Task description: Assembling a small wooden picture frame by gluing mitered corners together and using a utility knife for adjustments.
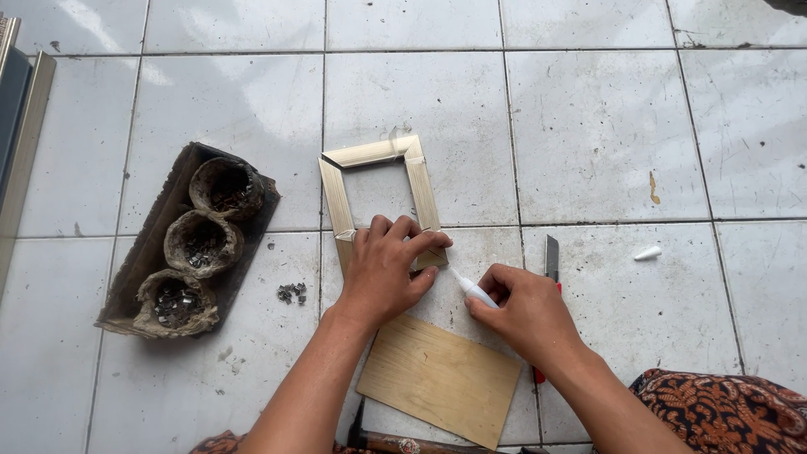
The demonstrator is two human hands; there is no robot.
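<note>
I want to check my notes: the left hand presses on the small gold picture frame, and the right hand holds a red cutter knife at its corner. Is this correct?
Not quite. In the head view the left hand does press on the gold frame, but the right hand holds a small white glue tube at the corner. The cutter knife lies on the floor beside that hand.

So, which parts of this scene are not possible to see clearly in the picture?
Head view only:
- Near edge of the frame: covered by the left hand.
- Body of the white tube: hidden in the right hand.
- Utility knife: handle behind the right hand.
- Contents of the three cups: too small.
- Dark tool: cut by the bottom edge.
</note>
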